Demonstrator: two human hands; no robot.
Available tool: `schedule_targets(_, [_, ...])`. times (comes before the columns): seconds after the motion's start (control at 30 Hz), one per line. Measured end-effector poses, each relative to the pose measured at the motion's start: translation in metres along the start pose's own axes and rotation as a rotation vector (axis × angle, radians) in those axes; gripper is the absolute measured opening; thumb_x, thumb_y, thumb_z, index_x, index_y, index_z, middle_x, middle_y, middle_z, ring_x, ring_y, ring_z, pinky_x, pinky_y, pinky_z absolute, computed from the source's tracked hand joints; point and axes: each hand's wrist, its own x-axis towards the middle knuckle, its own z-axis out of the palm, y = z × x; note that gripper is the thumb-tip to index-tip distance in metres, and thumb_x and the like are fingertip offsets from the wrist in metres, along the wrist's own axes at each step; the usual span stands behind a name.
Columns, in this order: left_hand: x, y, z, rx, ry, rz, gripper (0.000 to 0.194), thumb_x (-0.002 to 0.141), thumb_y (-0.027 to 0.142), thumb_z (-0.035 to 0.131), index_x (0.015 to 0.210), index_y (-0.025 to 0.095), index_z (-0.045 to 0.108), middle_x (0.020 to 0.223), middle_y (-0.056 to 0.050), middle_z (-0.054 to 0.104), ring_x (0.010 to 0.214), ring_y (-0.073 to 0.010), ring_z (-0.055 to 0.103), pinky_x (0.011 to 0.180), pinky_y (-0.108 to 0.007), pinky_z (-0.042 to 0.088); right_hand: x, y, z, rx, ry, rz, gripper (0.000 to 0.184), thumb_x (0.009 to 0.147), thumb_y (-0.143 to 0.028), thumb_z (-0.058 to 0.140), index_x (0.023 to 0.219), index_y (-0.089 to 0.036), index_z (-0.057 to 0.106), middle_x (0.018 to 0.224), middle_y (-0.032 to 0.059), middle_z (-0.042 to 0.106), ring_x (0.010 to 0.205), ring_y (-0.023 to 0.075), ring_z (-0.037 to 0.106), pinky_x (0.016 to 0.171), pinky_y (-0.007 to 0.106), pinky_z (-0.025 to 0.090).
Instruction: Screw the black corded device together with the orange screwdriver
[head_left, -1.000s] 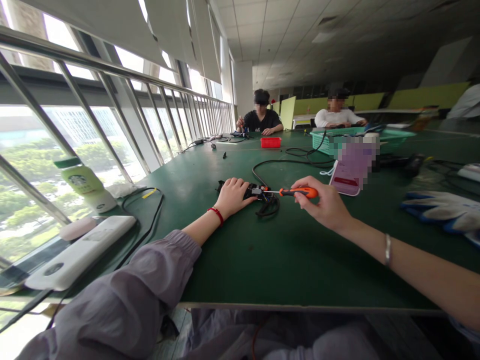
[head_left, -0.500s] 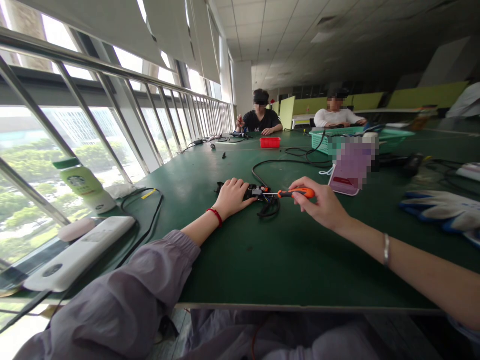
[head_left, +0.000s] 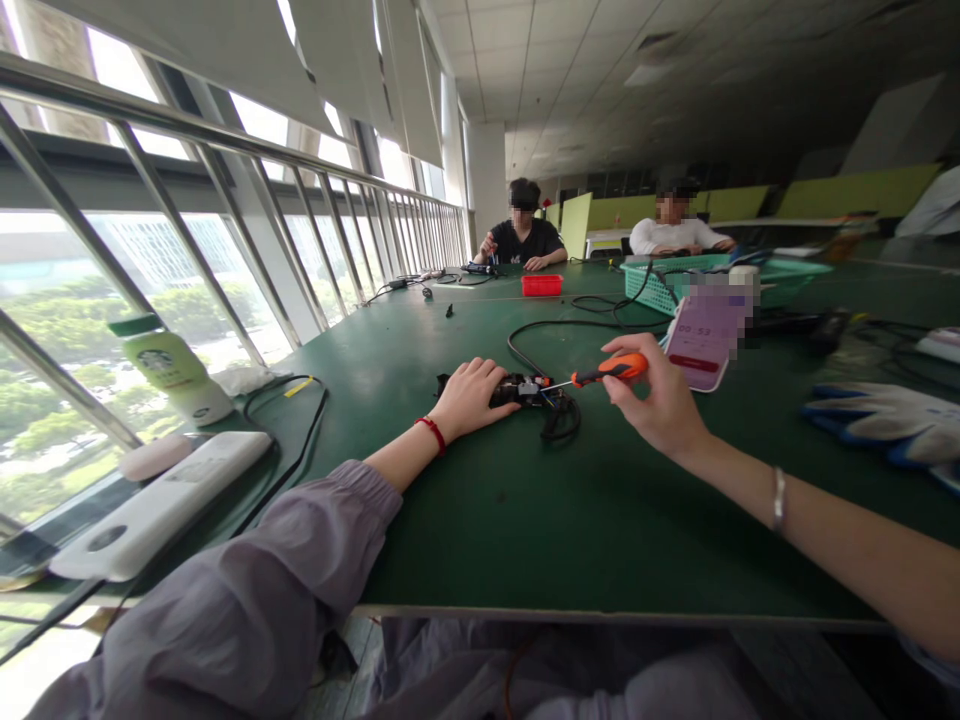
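My left hand [head_left: 472, 397] is closed over a black device with exposed wires [head_left: 534, 390], pressing it to the green table [head_left: 480, 540]. Part of the device lies hidden beneath my palm. In my right hand [head_left: 660, 395] is an orange-and-black screwdriver [head_left: 611, 370], held by its handle and tilted. Its thin shaft points left, and the tip is at the device's right end, among small wires; whether it touches a screw I cannot tell. A black cable [head_left: 562, 425] loops beside that end.
Beyond my right hand a phone [head_left: 701, 345] leans near a green basket [head_left: 652, 285]. Work gloves [head_left: 885, 415] lie at the right. A bottle [head_left: 176, 375] and white power bank [head_left: 161, 510] sit left. A red tray [head_left: 541, 286] stands farther back, before two seated people.
My right hand and the screwdriver have shifted slightly right and the handle has tilted up. The device and my left hand have moved a little to the right.
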Motion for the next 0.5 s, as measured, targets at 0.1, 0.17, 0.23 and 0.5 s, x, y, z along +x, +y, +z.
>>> schedule_targets(0.1, [0.0, -0.0026, 0.0049, -0.107, -0.026, -0.067, 0.048, 0.081, 0.059, 0.05, 0.104, 0.018, 0.054, 0.101, -0.007, 0.06, 0.093, -0.0233, 0.055, 0.08, -0.034, 0.043, 0.0, 0.0, -0.0009, -0.019, 0.01, 0.032, 0.018, 0.083, -0.036, 0.052, 0.089, -0.02, 0.055, 0.064, -0.001, 0.054, 0.049, 0.0112, 0.047, 0.048, 0.025, 0.035])
schedule_targets(0.17, [0.0003, -0.0038, 0.0071, -0.142, -0.049, -0.084, 0.05, 0.081, 0.06, 0.05, 0.106, 0.017, 0.054, 0.1, -0.007, 0.061, 0.093, -0.0236, 0.056, 0.081, -0.035, 0.043, 0.0, 0.0004, -0.0011, -0.013, 0.013, 0.038, 0.019, 0.084, -0.037, 0.05, 0.089, -0.02, 0.055, 0.06, -0.0023, 0.052, 0.045, 0.0104, 0.044, 0.045, 0.025, 0.032])
schedule_targets(0.23, [0.0008, -0.0043, 0.0081, -0.143, -0.065, -0.078, 0.05, 0.082, 0.06, 0.048, 0.108, 0.017, 0.054, 0.1, -0.008, 0.062, 0.093, -0.0242, 0.057, 0.082, -0.035, 0.043, -0.0001, 0.0014, -0.0006, 0.023, 0.021, 0.026, 0.02, 0.082, -0.032, 0.051, 0.098, -0.02, 0.051, 0.061, -0.0033, 0.05, 0.047, 0.0113, 0.046, 0.045, 0.025, 0.033])
schedule_targets(0.5, [0.0018, -0.0031, 0.0069, -0.103, -0.087, -0.061, 0.05, 0.084, 0.059, 0.046, 0.109, 0.017, 0.055, 0.103, -0.008, 0.063, 0.094, -0.0247, 0.058, 0.082, -0.037, 0.044, 0.0006, -0.0004, -0.0009, 0.013, -0.074, 0.086, 0.018, 0.083, -0.037, 0.052, 0.091, -0.02, 0.053, 0.056, -0.0047, 0.05, 0.044, 0.0102, 0.043, 0.048, 0.025, 0.034])
